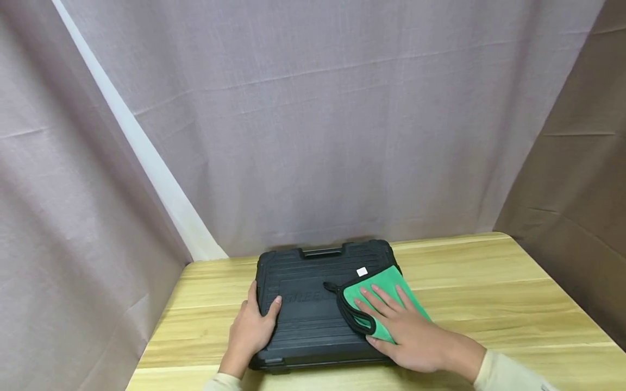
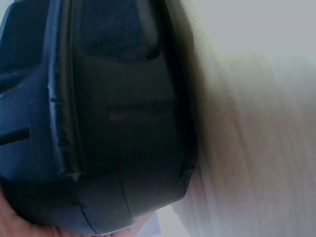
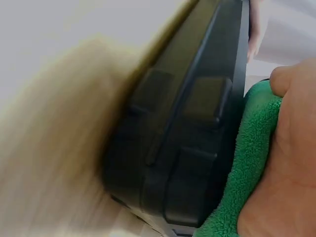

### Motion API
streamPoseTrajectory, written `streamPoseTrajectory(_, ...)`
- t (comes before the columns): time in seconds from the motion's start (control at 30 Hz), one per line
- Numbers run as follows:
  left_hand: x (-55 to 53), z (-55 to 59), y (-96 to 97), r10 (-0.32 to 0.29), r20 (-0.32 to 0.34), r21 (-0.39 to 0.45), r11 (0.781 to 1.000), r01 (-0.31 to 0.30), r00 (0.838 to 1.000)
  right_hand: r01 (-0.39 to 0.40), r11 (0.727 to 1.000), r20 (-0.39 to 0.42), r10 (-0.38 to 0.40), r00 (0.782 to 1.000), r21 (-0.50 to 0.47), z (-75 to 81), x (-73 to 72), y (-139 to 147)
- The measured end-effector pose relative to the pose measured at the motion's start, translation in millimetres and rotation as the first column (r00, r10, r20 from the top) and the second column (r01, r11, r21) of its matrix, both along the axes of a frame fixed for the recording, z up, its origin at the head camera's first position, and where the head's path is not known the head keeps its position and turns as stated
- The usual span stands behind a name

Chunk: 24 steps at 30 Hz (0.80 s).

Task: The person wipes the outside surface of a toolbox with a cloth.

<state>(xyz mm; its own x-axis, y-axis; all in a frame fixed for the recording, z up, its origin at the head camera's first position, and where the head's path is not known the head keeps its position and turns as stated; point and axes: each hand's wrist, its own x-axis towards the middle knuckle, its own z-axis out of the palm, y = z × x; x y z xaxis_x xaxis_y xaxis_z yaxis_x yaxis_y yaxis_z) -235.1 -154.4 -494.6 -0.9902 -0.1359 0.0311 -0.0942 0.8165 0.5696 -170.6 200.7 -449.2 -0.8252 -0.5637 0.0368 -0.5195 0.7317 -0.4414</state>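
Observation:
A black hard-shell tool case (image 1: 303,312) lies flat and closed on the wooden table, its handle at the far side. My left hand (image 1: 251,328) grips its left edge, thumb on the lid and fingers along the side wall. In the left wrist view, part of that hand (image 2: 22,227) curves round the case's corner. On the right part of the lid is a folded green cloth (image 1: 386,279) with black edging and a small loop. Fingers straight and spread, my right hand (image 1: 411,336) presses the cloth down. The right wrist view shows the fluffy cloth (image 3: 252,143) between palm and case.
A small white label (image 1: 362,271) shows at the cloth's upper edge. The wooden table (image 1: 489,304) extends to both sides of the case. Grey-mauve curtains (image 1: 313,136) hang behind and on the left, with a browner one (image 1: 582,179) on the right.

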Motion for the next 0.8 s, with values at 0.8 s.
streamPoseTrajectory(0.8, 1.7, 1.0, -0.1, -0.019, -0.032, 0.006, 1.0, 0.019, 0.999, 0.011, 0.996, -0.004, -0.01, 1.0, 0.09, -4.7, 2.8, -37)
